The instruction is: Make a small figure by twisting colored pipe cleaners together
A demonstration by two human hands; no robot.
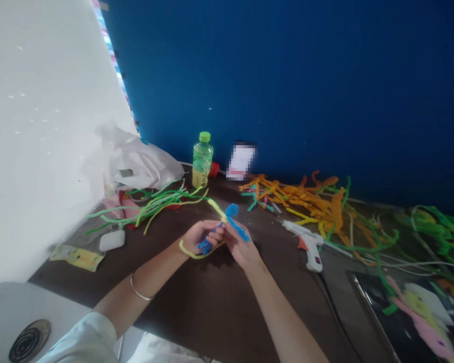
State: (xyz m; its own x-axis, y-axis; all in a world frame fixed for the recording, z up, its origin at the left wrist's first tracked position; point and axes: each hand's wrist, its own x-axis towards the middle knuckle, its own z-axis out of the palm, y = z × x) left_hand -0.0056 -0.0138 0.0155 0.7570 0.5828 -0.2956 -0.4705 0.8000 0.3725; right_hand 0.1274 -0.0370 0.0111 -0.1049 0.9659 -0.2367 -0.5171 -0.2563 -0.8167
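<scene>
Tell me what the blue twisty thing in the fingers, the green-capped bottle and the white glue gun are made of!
Blue twisty thing: probably matt, fuzzy pipe cleaner; its edges look soft.
Bottle: likely smooth, clear plastic, because its sides look see-through.
Glue gun: mostly hard plastic, it seems, from its smooth, moulded-looking white body.

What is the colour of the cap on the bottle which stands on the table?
The cap is bright green; the head view shows it best.
</scene>
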